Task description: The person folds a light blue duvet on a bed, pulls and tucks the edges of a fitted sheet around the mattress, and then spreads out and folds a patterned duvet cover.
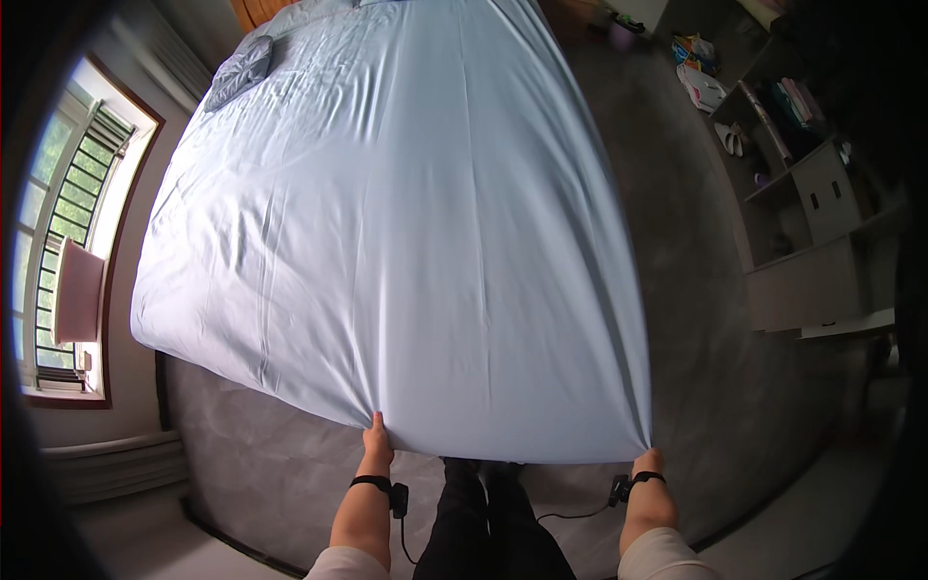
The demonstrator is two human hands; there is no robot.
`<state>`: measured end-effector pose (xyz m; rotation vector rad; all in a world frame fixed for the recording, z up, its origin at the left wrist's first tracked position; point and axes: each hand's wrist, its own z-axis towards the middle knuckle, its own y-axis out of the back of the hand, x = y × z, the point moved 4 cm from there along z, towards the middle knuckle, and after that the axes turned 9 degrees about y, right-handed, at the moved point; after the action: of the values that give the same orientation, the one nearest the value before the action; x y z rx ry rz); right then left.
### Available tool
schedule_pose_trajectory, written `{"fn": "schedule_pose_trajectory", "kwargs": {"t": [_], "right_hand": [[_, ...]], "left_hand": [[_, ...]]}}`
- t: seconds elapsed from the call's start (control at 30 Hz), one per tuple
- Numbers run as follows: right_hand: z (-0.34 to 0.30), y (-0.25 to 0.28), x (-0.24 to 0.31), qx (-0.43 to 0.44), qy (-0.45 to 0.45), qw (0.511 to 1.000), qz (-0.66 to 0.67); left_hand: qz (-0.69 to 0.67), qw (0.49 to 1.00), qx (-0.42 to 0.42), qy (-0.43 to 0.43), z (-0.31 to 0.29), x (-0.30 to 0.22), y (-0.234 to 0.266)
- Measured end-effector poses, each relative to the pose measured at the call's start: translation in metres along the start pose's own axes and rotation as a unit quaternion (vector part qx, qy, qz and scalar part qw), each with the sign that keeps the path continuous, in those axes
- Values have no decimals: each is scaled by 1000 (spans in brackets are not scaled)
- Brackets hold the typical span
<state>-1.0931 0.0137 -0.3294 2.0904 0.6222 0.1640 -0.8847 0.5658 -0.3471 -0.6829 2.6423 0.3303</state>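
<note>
A large pale blue bed sheet [416,242] spreads over the bed, its near edge lifted and pulled toward me. My left hand [378,437] grips that edge left of my legs, with folds fanning out from the grip. At the near right corner, my right hand [647,461] is closed on the sheet, and long creases run from it up the right side. Between the two hands the edge hangs taut in front of my legs. The sheet hides the mattress beneath it.
A grey pillow or folded cushion [242,73] lies at the far left of the bed. On the left is a barred window [72,208] with a pink basin [77,293] on its sill. Shelves and cabinets [807,280] line the right, past a strip of dark floor [691,251].
</note>
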Motion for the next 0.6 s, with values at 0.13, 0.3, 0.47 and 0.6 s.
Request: {"fn": "schedule_pose_trajectory", "kwargs": {"t": [0.13,0.3,0.47,0.6], "right_hand": [[47,-23,-31,12,16,902,432],[22,29,45,201,-19,602,772],[54,27,55,171,60,869,461],[102,12,-13,-116,53,953,274]], "left_hand": [[-30,997,64,4,2,11,-24],[-148,955,226,126,0,11,-5],[-58,962,223,148,-8,27,-13],[48,989,136,39,7,30,-10]]}}
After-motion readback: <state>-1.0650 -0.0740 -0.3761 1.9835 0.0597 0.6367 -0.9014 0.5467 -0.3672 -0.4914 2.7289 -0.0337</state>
